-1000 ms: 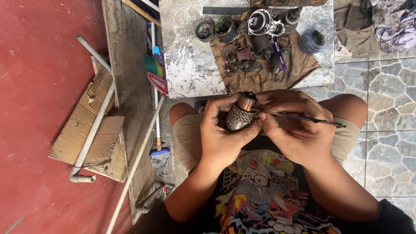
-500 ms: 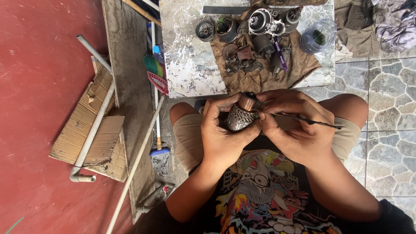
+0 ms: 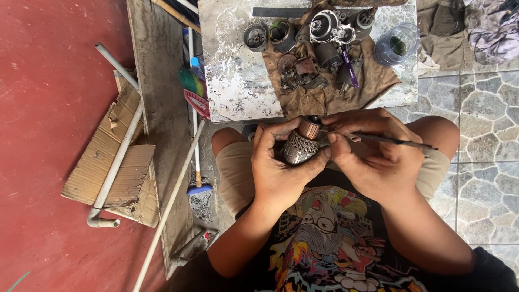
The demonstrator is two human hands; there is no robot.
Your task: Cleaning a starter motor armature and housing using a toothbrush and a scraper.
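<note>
We hold the motor armature [image 3: 300, 146] in our left hand [image 3: 281, 167], above our lap and just in front of the low stone slab [image 3: 238, 81]. The fingers close around its grooved iron body from below and from the side, the thumb pressing on the upper part, so the piece cannot turn and its copper end points away from us, toward the slab. This leaves the copper ring free for the other hand.

Our right hand [image 3: 378, 157] is closed like for writing on a thin dark tool [image 3: 389, 140], maybe a small blade or a pick; the view is too small to say which. Its tip rests at the copper end of the armature, and the long part goes out to the right over our knee. The two hands touch each other, probably to keep the tip steady.

On the slab a brown rag [image 3: 324, 97] lies under other motor parts [image 3: 308, 70] and round metal housings [image 3: 270, 35], so the greasy pieces stay together. A clear plastic jar [image 3: 394, 46] stands at the right edge. On the left, a white pipe [image 3: 116, 162] lies over pieces of cardboard [image 3: 108, 173] on the red floor.
</note>
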